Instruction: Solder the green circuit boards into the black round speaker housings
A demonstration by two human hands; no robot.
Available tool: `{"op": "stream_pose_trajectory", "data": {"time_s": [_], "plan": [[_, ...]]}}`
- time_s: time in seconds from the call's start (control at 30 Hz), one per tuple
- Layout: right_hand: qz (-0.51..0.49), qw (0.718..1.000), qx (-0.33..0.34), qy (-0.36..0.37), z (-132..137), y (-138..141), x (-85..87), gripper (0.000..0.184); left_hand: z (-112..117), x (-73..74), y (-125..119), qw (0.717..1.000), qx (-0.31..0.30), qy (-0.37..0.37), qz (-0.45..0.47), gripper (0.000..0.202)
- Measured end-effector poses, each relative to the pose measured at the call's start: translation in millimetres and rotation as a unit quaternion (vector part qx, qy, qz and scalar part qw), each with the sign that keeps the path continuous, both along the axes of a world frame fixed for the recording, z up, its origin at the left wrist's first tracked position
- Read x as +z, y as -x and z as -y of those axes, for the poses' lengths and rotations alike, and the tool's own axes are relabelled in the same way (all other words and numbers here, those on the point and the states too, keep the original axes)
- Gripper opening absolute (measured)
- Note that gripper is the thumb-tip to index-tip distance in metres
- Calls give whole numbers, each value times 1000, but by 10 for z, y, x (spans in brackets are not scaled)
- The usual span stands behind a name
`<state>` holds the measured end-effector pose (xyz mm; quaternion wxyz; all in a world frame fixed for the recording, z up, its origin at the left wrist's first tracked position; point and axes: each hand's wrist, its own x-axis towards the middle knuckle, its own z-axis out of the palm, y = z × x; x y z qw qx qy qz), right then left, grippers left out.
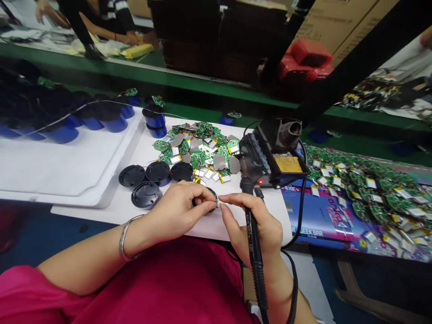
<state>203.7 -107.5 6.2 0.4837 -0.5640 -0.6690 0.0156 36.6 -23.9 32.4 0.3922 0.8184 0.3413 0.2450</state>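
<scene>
My left hand (180, 209) is closed in a pinch on a small round black part (212, 201) resting on the white board (111, 211). My right hand (251, 225) holds a black soldering iron (254, 243) along the palm, its tip end pointing up and away, while the index finger and thumb reach to the same black part. Three round black discs (158, 172) and one more (146, 194) lie just left of my left hand. A pile of green circuit boards with small batteries (199, 148) lies behind the hands.
A black soldering station with a yellow sponge (281, 159) stands right of the pile, its cable looping down. More green boards (371, 189) cover the right side. Blue cylinders with black caps (101, 117) line a white tray (50, 171) at left. Other people work at the far bench (111, 27).
</scene>
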Motion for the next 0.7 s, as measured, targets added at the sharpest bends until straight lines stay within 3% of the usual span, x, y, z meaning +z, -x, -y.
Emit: {"op": "stream_pose_trajectory", "data": {"time_s": [0.7], "plan": [[-110, 993, -4, 51, -11, 41, -12, 32, -2, 0, -13, 1000, 0, 8, 9, 9]]}}
